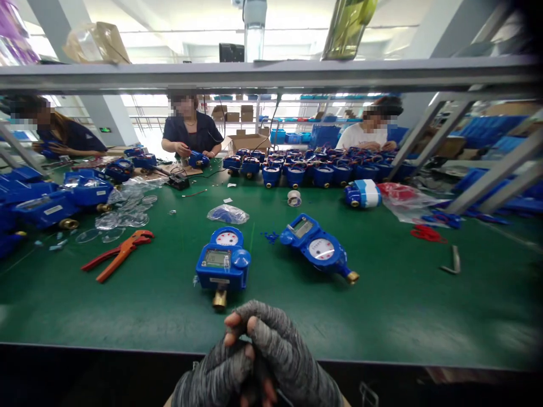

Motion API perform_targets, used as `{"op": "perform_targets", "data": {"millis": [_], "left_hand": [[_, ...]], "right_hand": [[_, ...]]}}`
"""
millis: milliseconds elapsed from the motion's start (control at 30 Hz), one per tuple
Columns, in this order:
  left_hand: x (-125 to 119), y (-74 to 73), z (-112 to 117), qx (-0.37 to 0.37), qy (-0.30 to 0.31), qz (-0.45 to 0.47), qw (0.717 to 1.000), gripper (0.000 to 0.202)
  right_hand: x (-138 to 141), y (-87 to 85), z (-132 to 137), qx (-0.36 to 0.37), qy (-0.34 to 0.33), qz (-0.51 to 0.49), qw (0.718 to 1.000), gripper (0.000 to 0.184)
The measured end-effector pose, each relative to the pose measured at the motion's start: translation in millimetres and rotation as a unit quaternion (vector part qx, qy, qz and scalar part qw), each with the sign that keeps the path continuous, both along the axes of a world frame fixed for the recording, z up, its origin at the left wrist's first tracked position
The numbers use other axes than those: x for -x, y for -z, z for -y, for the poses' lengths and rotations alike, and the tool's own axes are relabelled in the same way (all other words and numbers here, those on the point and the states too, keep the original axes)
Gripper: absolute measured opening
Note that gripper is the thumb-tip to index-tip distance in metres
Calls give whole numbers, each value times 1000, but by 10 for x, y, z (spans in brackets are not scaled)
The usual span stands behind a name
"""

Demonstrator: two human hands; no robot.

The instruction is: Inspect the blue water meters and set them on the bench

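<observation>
My left hand [216, 373] and my right hand [288, 353], both in grey knit fingerless gloves, meet at the front edge of the green table. Their fingers are curled in and touch one another; whatever may be between them is hidden. Just beyond stands a blue water meter [223, 265] with a small display, a round dial and a brass fitting pointing toward me. To its right lies a second blue water meter [316, 246], turned at an angle, its brass end toward the lower right. Neither hand visibly touches a meter.
Orange-handled cutters [121, 254] lie left, near clear plastic discs [127, 217] and blue meters [55, 198]. A plastic bag [228, 213], a tape roll [294, 198], a wrapped meter [362, 194], red ties [428, 233] and a hex key [453, 261] lie about. Three people work beyond; a shelf [271, 73] crosses overhead.
</observation>
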State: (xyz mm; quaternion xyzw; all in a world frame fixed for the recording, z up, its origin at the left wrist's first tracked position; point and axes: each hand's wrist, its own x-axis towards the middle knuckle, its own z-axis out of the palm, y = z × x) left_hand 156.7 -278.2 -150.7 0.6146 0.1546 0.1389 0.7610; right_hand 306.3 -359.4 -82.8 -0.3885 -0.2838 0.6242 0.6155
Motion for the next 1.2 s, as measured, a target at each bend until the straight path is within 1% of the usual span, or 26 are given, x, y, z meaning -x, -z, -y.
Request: {"op": "perform_targets", "data": {"millis": [67,100,133,200,233,300,333,367,433,467,500,567,633,700,800,867,900,967,1067,1133,1200], "left_hand": [[87,87,47,-24,-10,1,1000,34],[112,95,75,-36,-28,3,999,33],[118,71,104,-40,-47,5,998,33],[75,-67,160,-15,-65,-1,998,34],[32,-164,182,9,-61,-6,998,33],[-72,-350,198,25,-58,-16,998,31],[-119,-412,191,27,-70,-7,997,33],[-156,-442,174,33,-82,11,996,38],[-195,-409,126,64,-90,74,991,54],[-199,-362,102,88,-85,108,987,57],[-196,-310,82,110,-78,136,981,53],[-185,-235,64,130,-82,160,975,32],[-185,-233,72,114,-99,154,976,15],[-199,-286,92,84,-98,142,981,11],[-223,-345,117,51,-72,133,987,12],[-228,-324,118,12,-65,106,992,14],[-228,-297,112,-14,-68,86,994,17],[-224,-226,94,-73,-87,37,993,21],[-222,-121,65,-160,-132,-27,978,22],[-221,-77,51,-195,-148,-48,968,21],[-218,-53,42,-201,-144,-45,968,21]], "right_hand": [[6,58,1,-4,-3,-4,1000,41],[8,74,1,-5,6,5,1000,40],[5,82,1,-2,17,22,1000,38],[-35,83,5,4,60,73,996,36],[-77,80,11,0,91,102,991,36],[-209,76,42,-16,149,158,976,39],[-290,76,69,-23,169,181,969,40],[-371,79,105,-26,179,198,963,40],[-498,92,188,-18,178,224,958,33],[-530,104,227,-14,172,248,953,29],[-540,118,260,-10,165,275,947,25],[-500,156,297,-2,145,331,933,22],[-428,197,293,2,112,371,922,24],[-379,225,260,1,110,391,914,28],[-399,220,190,-1,173,414,894,28],[-460,187,146,6,210,429,878,27],[-497,167,127,4,225,440,869,27],[-570,126,99,-12,270,471,840,25],[-662,70,76,-64,333,531,776,22],[-706,38,71,-97,355,569,735,19],[-737,14,66,-125,372,601,696,16]]}}
